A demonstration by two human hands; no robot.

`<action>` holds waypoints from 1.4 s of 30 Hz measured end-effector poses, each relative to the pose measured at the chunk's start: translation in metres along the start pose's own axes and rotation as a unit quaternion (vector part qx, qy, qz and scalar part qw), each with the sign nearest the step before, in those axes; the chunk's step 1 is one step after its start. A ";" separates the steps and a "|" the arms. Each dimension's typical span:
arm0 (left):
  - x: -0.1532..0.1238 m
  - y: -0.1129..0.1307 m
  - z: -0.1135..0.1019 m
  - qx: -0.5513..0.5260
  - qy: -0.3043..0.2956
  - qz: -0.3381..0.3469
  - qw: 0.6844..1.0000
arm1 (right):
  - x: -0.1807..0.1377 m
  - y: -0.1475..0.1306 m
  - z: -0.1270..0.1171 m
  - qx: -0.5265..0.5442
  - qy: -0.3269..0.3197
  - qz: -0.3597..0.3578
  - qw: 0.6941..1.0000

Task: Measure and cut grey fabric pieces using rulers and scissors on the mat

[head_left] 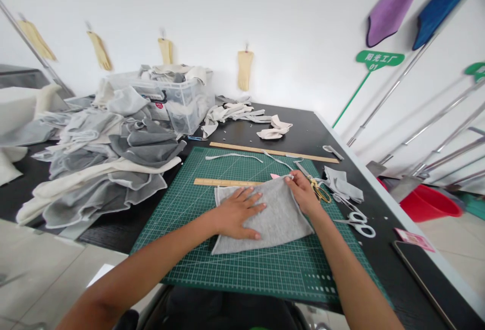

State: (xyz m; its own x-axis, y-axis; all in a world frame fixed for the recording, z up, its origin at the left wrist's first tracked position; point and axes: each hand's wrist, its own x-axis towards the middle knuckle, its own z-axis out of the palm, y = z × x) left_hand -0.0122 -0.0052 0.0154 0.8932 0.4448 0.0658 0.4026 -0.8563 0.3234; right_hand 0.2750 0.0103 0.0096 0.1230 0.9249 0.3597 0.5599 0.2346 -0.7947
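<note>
A piece of light grey fabric (280, 214) lies on the green cutting mat (197, 264). My left hand (239, 214) rests flat on its left part with the fingers spread. At the upper right corner of the fabric, my right hand (302, 192) pinches the edge between thumb and fingers. A wooden ruler (212, 182) sticks out from behind the far edge of the fabric. Gold-handled scissors (320, 191) lie just beyond my right hand, partly hidden by it. White-handled scissors (359, 224) are to the right of my right forearm.
A heap of grey and cream fabric (87, 153) covers the table's left side, beside a clear plastic bin (189, 100) full of cloth. Another wooden ruler (273, 151) crosses the mat's far edge. Fabric scraps (343, 184) and a phone (432, 279) lie on the right.
</note>
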 end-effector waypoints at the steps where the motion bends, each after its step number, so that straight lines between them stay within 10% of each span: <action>1: -0.002 0.003 0.001 0.001 -0.006 -0.012 1.000 | -0.001 -0.004 0.002 -0.001 0.014 -0.003 1.000; 13: 0.006 0.057 -0.002 0.073 0.035 -0.243 0.967 | -0.015 -0.014 0.016 -0.131 -0.021 -0.052 0.990; 21: 0.006 0.044 -0.017 0.164 0.069 -0.363 0.915 | -0.010 -0.016 0.018 -0.168 -0.016 -0.050 0.984; 25: 0.003 0.016 -0.014 0.190 0.131 -0.265 0.936 | -0.009 -0.017 -0.005 -0.278 0.044 0.009 0.960; 28: 0.004 -0.008 -0.016 0.113 0.045 -0.021 0.992 | -0.010 -0.012 -0.022 -0.455 0.065 0.078 0.885; 30: 0.004 -0.019 -0.018 0.066 0.007 0.014 0.998 | -0.011 -0.008 -0.031 -0.518 0.059 0.118 0.845; 35: 0.000 -0.014 -0.012 0.085 0.032 -0.177 0.980 | -0.011 -0.001 -0.044 -0.550 -0.002 0.177 0.816; 39: -0.002 0.001 -0.001 0.127 0.058 -0.395 0.908 | -0.011 -0.001 -0.047 -0.552 -0.013 0.174 0.815; 42: -0.001 0.002 0.003 0.139 0.073 -0.434 0.887 | -0.011 0.000 -0.050 -0.551 -0.026 0.181 0.814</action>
State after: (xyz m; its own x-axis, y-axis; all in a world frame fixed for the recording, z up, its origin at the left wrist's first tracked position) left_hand -0.0116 -0.0085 0.0137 0.1948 0.9803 0.0333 0.9780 -0.1967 0.0688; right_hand 0.3147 -0.0152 0.0307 0.4244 0.8921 0.1551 0.8936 -0.4403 0.0874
